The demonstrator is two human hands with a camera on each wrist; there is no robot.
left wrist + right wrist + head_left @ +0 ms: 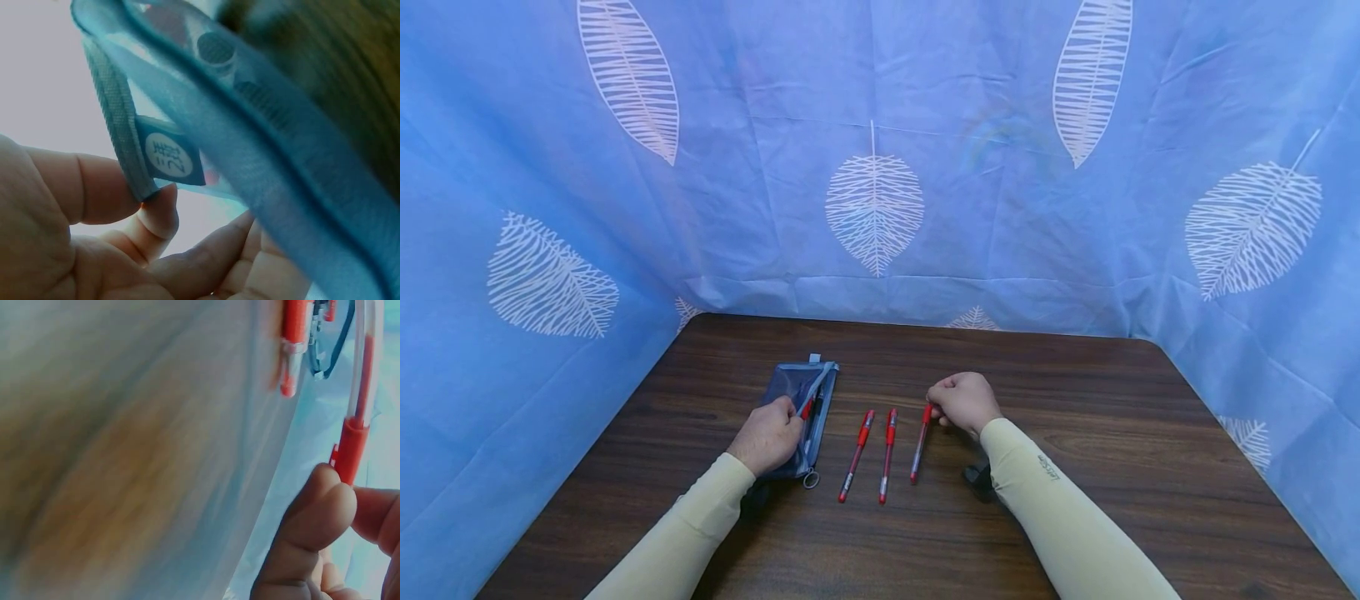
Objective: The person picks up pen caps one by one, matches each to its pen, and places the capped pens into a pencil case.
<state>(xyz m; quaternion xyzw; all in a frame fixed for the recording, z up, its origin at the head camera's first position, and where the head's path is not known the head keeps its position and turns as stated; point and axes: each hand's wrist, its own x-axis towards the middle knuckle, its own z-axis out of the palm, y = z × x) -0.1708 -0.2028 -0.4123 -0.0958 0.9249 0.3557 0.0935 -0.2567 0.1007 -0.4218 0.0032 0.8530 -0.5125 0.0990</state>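
Observation:
My left hand [772, 436] pinches the zippered edge of a blue mesh pencil pouch [783, 382], holding its mouth apart. In the left wrist view a small label tab [169, 155] shows beside the pinching fingers. Something red and dark pens show inside the opening. With thumb and fingertips my right hand [967, 403] grips the red cap end of a red pen [921, 446], its clear barrel pointing back toward me. Left of it, two more red pens [857, 454] [888, 455] lie side by side on the table.
The pouch's metal ring [811, 479] hangs at its near end. A dark object [979, 482] sits under my right wrist. The brown wooden table [880, 550] meets a blue curtain [745, 208] with white leaf prints at the back and sides.

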